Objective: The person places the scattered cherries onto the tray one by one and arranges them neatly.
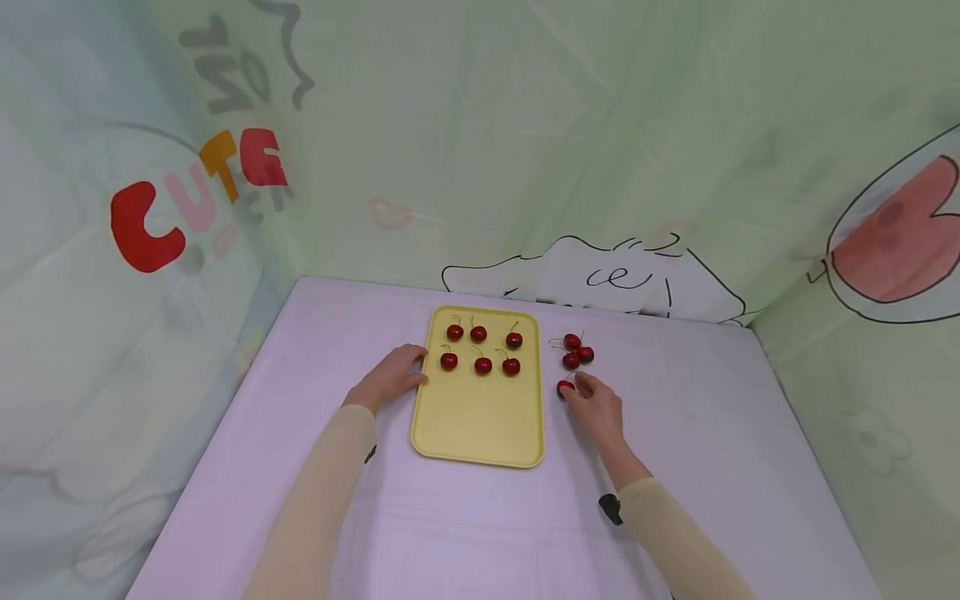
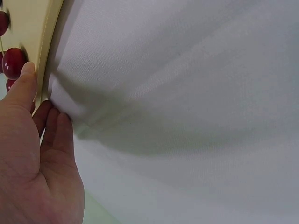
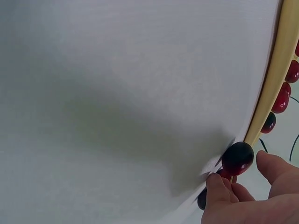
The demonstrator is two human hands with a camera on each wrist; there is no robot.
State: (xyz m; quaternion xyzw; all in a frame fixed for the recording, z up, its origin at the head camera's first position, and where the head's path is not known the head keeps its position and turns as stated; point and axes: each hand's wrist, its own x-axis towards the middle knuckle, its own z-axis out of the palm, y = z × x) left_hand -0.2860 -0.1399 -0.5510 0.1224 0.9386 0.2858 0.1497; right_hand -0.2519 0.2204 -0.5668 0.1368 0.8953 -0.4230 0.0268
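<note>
My left hand (image 1: 390,375) grips the left rim of a yellow rectangular tray (image 1: 480,425). In the left wrist view the thumb (image 2: 25,88) lies over the tray's rim (image 2: 46,46), and the other fingers are against its outer side. Several dark red cherries (image 1: 483,366) with stems lie in two rows on the tray's far half. Right of the tray, my right hand (image 1: 597,408) reaches around a single cherry (image 1: 565,389) on the table. In the right wrist view this cherry (image 3: 237,158) sits between thumb and fingers, with a narrow gap to the thumb.
Three more cherries (image 1: 572,342) lie bunched on the table beyond my right hand, right of the tray. A pale lilac cloth covers the table (image 1: 465,525). Printed fabric walls (image 1: 480,150) stand along the table's back and sides.
</note>
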